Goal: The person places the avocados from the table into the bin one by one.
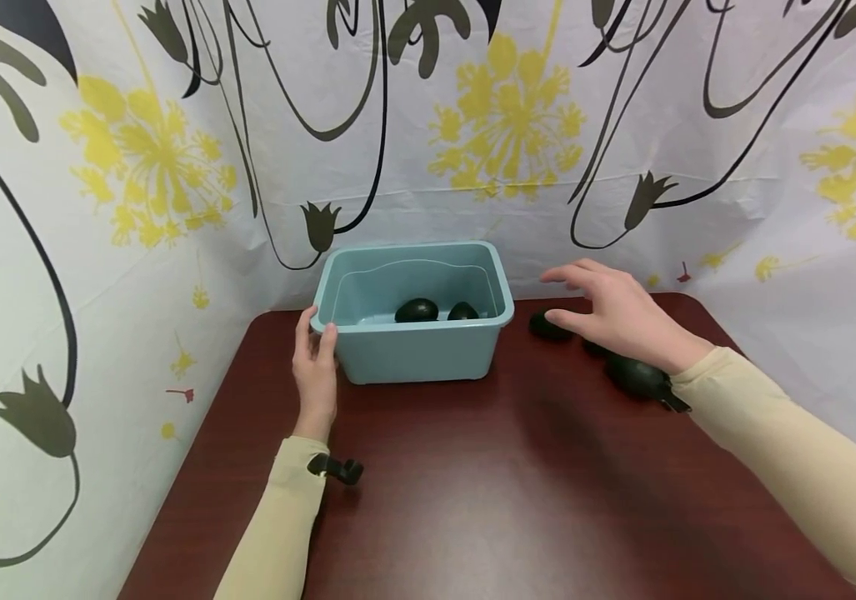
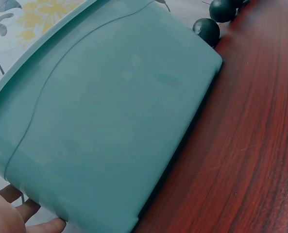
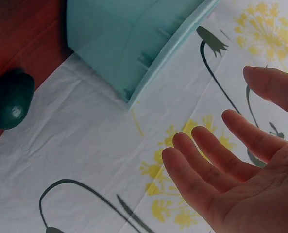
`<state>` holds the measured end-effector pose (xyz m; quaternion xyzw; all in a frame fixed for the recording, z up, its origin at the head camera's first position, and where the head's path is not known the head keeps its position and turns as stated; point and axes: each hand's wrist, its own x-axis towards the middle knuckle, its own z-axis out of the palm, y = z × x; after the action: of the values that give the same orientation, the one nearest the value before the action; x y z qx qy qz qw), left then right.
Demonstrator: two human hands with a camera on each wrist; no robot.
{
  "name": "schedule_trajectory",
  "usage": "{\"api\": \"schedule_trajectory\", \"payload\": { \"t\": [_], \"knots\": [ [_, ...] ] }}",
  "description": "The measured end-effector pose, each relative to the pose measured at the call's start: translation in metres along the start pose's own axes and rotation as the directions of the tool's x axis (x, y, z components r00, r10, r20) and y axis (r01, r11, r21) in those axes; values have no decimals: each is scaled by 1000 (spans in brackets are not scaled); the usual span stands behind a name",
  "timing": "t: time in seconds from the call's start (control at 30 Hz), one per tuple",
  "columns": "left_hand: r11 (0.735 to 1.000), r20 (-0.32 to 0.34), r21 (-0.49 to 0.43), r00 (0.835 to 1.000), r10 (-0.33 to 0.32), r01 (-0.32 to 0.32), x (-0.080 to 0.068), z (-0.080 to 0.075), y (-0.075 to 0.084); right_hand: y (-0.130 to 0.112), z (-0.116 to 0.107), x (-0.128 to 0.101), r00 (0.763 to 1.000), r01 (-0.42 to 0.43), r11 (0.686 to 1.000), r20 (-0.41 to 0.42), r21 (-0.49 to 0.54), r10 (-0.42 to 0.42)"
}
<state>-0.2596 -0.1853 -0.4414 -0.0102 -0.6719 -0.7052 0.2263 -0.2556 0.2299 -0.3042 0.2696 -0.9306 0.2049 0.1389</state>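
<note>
The left hand (image 1: pixel 315 367) is resting against the near left corner of a teal plastic tub (image 1: pixel 414 350), thumb lying over the rim and fingers flat along the outer wall; in the left wrist view only a few fingertips (image 2: pixel 17 208) are showing at the bottom edge, so how firmly they are pressing is hard to judge, but nothing is curled round the tub. The right hand (image 1: pixel 611 312) is hovering above the desk (image 1: pixel 518 492) to the right of the tub, fingers spread and relaxed, holding nothing; the right wrist view is showing the open palm and straight fingers (image 3: pixel 216 160) against the patterned cloth. Just under and beside that hand, dark green avocados are lying on the desk: one avocado (image 1: pixel 548 326) is peeking out past the fingertips, near the tub's right wall, while another behind the wrist (image 1: pixel 633 373) is partly covered by the sleeve, and a third between them is mostly hidden by the palm, so their exact number is hard to make out. Inside the tub two more avocados (image 1: pixel 417 310) are sitting on the floor near the front wall, their lower halves cut off by the rim. The tub is standing at the back of the dark red desk, close to a white backdrop cloth (image 1: pixel 735 183) printed with yellow flowers and black stems.
</note>
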Motion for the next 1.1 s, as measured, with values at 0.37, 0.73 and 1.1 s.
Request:
{"api": "schedule_trajectory", "payload": {
  "t": [0.37, 0.73, 1.1],
  "knots": [
    [1000, -5, -18, 1000, -18, 18, 0, 2, 0, 21, -6, -21, 997, -76, 997, -16, 4, 76],
    [999, -16, -33, 1000, -27, 26, 4, 3, -10, 52, -5, -42, 986, -164, 986, -8, 18, 164],
    [999, -10, -32, 1000, -13, 13, 0, 2, 1, 81, -1, -64, 971, -239, 970, 8, 36, 239]
  ]
}}
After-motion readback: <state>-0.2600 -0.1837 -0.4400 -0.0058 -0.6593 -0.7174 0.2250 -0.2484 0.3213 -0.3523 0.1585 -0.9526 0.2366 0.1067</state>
